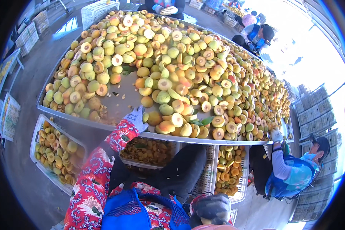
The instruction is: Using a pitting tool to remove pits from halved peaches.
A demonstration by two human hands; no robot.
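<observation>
While a broad heap of peaches (165, 84), many cut in half with reddish centres showing, covers most of the metal table (120, 97), a bare patch opens in the heap toward the near edge. The left hand (137, 118), in a pale printed glove, is at the near end of this patch, just beside the closest peaches, one finger pointing forward; whether it grips anything cannot be told. The right hand (212, 209), in a dark grey glove, is well apart from it, low before the body and clear of the table; its grip cannot be made out. Green leaves (207, 121) lie among the fruit.

Below the near edge, a white crate (33, 149) at left holds peach halves, a middle crate (140, 165) holds small brownish-orange pieces, and a right-hand crate (243, 180) holds more orange halves. The person's red floral sleeve (90, 188) reaches up from below.

At right, a co-worker (291, 168) in blue has a gloved hand at the table's edge; another co-worker (257, 36) bends at the far side. Stacked crates (314, 111) stand beyond.
</observation>
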